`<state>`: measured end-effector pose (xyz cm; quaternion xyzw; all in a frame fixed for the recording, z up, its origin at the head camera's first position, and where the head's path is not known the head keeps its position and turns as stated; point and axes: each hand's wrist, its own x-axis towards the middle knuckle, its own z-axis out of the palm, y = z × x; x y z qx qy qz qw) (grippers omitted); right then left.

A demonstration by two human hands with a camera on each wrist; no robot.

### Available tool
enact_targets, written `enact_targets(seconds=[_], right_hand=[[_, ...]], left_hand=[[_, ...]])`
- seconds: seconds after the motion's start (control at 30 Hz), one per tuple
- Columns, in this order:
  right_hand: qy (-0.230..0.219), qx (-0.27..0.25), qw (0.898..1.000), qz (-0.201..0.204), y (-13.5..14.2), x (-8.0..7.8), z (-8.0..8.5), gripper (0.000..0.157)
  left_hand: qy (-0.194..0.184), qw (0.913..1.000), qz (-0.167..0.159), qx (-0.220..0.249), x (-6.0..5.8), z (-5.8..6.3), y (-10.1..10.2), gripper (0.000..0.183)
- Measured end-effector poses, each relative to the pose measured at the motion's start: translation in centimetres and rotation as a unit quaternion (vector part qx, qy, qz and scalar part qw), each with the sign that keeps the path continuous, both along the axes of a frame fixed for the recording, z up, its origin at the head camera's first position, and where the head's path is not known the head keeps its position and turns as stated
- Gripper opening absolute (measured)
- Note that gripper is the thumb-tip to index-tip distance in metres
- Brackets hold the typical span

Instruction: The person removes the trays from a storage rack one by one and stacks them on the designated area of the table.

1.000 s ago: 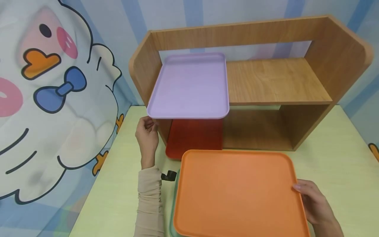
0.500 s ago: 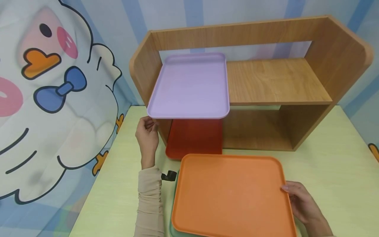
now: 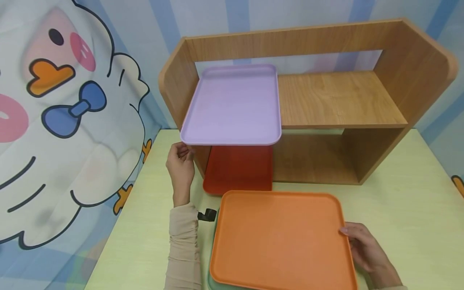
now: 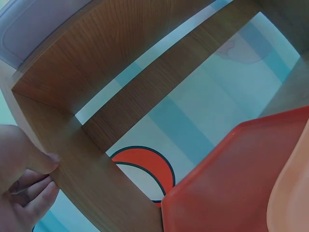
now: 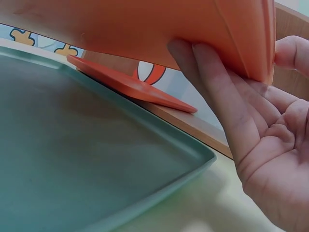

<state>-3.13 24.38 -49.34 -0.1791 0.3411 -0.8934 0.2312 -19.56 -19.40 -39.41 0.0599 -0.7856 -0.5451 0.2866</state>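
My right hand [image 3: 367, 249] grips the right edge of an orange tray [image 3: 279, 237]. In the right wrist view, the thumb is on the rim and the fingers spread under the orange tray's base [image 5: 145, 29]. That tray is raised and tilted above a green tray [image 5: 96, 140] on the table, which it mostly covers in the head view. My left hand [image 3: 181, 165] holds the front edge of the wooden shelf's left side panel [image 4: 91, 179], its fingers curled. A red tray [image 3: 237, 169] lies in the lower left of the shelf, jutting out in front. A lilac tray [image 3: 232, 104] rests on the upper left.
The two-tier wooden shelf [image 3: 337, 100] stands at the back of the pale yellow table [image 3: 402, 201]. Its right side panel [image 3: 417, 68] rises high. A patterned cloth [image 3: 108, 161] with a cartoon bird hangs behind and to the left.
My right hand has drawn the orange tray a little to the left and nearer the green tray, more at first than lately. The left hand has stayed at the shelf.
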Motion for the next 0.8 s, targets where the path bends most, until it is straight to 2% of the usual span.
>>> enact_targets(seconds=[0.17,0.37,0.8], right_hand=[[0.011,-0.017,0.999,0.024,-0.23,-0.15,-0.47,0.059],[-0.012,0.006,1.000,0.015,-0.55,-0.21,-0.54,0.058],[-0.011,0.046,0.999,0.016,-0.61,-0.44,-0.92,0.057]], left_hand=[[-0.001,1.0000,0.000,0.003,-0.01,-0.07,0.02,0.021],[-0.002,1.0000,-0.001,0.003,-0.04,-0.05,0.04,0.021],[-0.001,1.0000,0.000,0.000,-0.12,-0.17,-0.11,0.020]])
